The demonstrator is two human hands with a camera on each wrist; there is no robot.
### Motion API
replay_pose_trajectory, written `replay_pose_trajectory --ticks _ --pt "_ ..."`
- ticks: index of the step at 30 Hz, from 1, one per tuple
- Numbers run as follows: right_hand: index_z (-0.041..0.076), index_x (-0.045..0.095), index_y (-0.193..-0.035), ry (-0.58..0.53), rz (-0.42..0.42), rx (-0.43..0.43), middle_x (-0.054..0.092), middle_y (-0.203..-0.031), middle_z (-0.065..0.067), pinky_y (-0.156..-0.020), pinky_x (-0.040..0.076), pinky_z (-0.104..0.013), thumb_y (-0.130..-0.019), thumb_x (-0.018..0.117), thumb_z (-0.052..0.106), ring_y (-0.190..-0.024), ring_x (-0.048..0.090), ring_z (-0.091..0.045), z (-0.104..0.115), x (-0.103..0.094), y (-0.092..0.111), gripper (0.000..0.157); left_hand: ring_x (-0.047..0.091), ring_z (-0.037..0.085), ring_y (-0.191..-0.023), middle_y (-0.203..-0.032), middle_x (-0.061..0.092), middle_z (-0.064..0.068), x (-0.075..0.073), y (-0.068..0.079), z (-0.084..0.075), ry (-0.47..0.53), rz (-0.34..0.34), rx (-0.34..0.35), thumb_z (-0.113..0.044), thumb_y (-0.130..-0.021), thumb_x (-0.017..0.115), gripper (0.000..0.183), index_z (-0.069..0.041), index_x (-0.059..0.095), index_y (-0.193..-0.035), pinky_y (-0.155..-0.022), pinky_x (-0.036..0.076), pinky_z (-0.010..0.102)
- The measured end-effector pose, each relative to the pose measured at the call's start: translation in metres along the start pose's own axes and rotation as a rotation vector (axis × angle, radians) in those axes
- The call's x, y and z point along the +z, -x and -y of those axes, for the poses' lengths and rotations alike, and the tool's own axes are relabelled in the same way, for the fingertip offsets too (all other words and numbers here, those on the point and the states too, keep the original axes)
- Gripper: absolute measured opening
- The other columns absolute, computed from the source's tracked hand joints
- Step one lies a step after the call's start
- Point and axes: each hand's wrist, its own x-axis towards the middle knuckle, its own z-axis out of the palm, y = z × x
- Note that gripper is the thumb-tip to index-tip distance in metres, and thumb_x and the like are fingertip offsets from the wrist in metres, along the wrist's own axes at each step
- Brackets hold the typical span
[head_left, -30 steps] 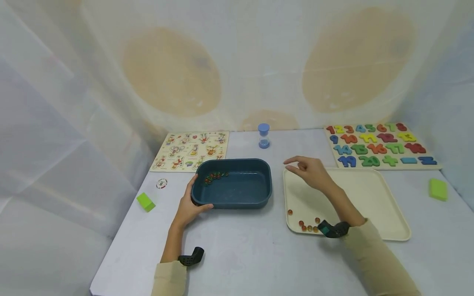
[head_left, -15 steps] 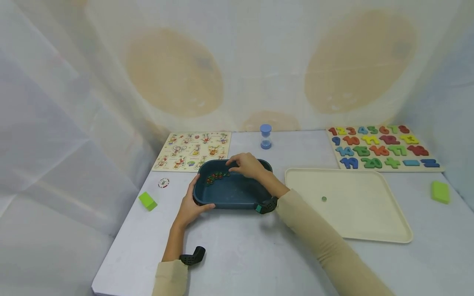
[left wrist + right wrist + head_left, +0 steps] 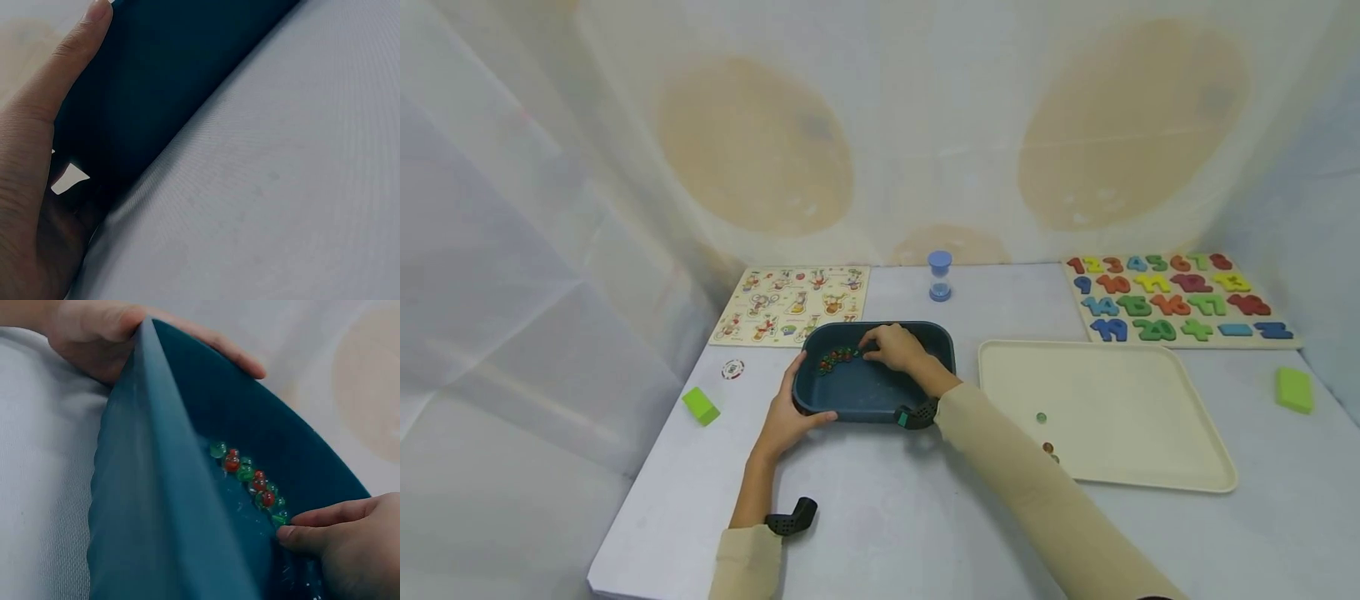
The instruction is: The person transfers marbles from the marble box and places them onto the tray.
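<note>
A dark blue rectangular basin (image 3: 868,396) stands in the middle of the table. My left hand (image 3: 784,423) grips its left end, thumb along the front wall and fingers round the side; in the left wrist view the thumb lies against the blue wall. Inside, a curved row of green and red marbles (image 3: 250,478) lies by the far left wall. My right hand (image 3: 895,346) reaches into the basin. The right wrist view has its thumb and forefinger pinching a green marble (image 3: 279,520) at the row's near end.
A cream tray (image 3: 1127,408) holds a few loose marbles (image 3: 1041,417), partly hidden by the right sleeve. Around it lie a number puzzle board (image 3: 1180,298), a picture puzzle board (image 3: 790,306), a blue hourglass (image 3: 939,276), a poker chip (image 3: 733,369) and green blocks (image 3: 701,406).
My right hand has moved left from above the tray's edge to over the basin, then lower into it, down to the marble row. The left hand keeps its grip on the basin.
</note>
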Motion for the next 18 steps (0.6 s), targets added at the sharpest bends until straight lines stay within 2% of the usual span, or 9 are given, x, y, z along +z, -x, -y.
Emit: replay_pose_trajectory --ticks 2,5,7,9,11,13,16,18 --pt "0.023 0.067 -0.102 0.027 0.001 0.002 0.064 -0.106 0.004 -0.081 0.048 -0.032 -0.082 0.064 0.03 -0.094 0.06 -0.015 0.0 0.0 0.0 0.021 0.022 0.035 -0.132 -0.148 0.02 0.011 0.001 0.0 0.0 0.003 -0.004 0.004 -0.021 -0.067 0.079 0.102 -0.023 0.013 -0.144 -0.1 0.024 0.058" --pt "0.023 0.067 -0.1 0.033 -0.027 -0.031 0.065 -0.1 0.005 -0.074 0.048 -0.029 -0.082 0.064 0.031 -0.085 0.06 -0.011 -0.001 -0.002 0.003 0.02 0.022 0.034 -0.132 -0.148 0.02 0.01 0.001 -0.001 0.001 0.011 -0.002 0.004 -0.021 -0.067 0.079 0.102 -0.023 0.013 -0.144 -0.101 0.023 0.057" --pt "0.021 0.067 -0.1 -0.016 -0.067 -0.077 0.065 -0.084 0.002 -0.063 0.046 -0.026 -0.082 0.065 0.029 -0.068 0.057 -0.01 -0.001 -0.007 0.008 0.02 0.023 0.034 -0.132 -0.148 0.02 0.01 0.002 -0.001 0.002 0.016 0.0 0.002 -0.022 -0.067 0.079 0.102 -0.023 0.013 -0.144 -0.101 0.024 0.057" --pt "0.018 0.068 -0.1 -0.088 -0.12 -0.132 0.057 -0.065 0.0 -0.052 0.039 -0.024 -0.082 0.065 0.028 -0.052 0.046 -0.01 -0.002 -0.016 0.018 0.021 0.023 0.034 -0.132 -0.147 0.02 0.011 0.003 -0.001 0.003 0.014 0.007 -0.004 -0.023 -0.067 0.079 0.102 -0.024 0.012 -0.144 -0.101 0.024 0.056" --pt "0.015 0.068 -0.1 -0.163 -0.182 -0.19 0.044 -0.052 -0.001 -0.046 0.031 -0.024 -0.082 0.065 0.027 -0.044 0.034 -0.011 -0.003 -0.03 0.032 0.021 0.024 0.034 -0.132 -0.147 0.021 0.011 0.003 -0.001 0.003 0.006 0.006 -0.011 -0.025 -0.067 0.079 0.102 -0.025 0.012 -0.144 -0.101 0.024 0.057" --pt "0.016 0.068 -0.099 -0.208 -0.246 -0.229 0.033 -0.048 0.001 -0.043 0.026 -0.023 -0.082 0.064 0.028 -0.041 0.026 -0.011 -0.008 -0.046 0.05 0.021 0.023 0.033 -0.132 -0.147 0.021 0.01 0.003 -0.001 0.003 -0.003 0.0 -0.016 -0.026 -0.067 0.08 0.103 -0.025 0.013 -0.144 -0.101 0.024 0.057" --pt "0.018 0.068 -0.096 -0.217 -0.349 -0.251 0.029 -0.046 0.005 -0.042 0.023 -0.023 -0.081 0.065 0.03 -0.041 0.022 -0.009 -0.022 -0.07 0.082 0.019 0.022 0.033 -0.133 -0.147 0.021 0.009 0.002 0.0 0.002 -0.013 -0.012 -0.018 -0.026 -0.066 0.08 0.103 -0.025 0.014 -0.144 -0.101 0.023 0.058" --pt "0.02 0.068 -0.096 -0.193 -0.4 -0.229 0.029 -0.047 0.006 -0.042 0.023 -0.023 -0.081 0.065 0.032 -0.042 0.023 -0.009 -0.039 -0.082 0.105 0.02 0.022 0.033 -0.133 -0.148 0.021 0.008 0.002 -0.001 0.001 -0.014 -0.015 -0.017 -0.025 -0.066 0.08 0.103 -0.026 0.014 -0.144 -0.101 0.023 0.058"
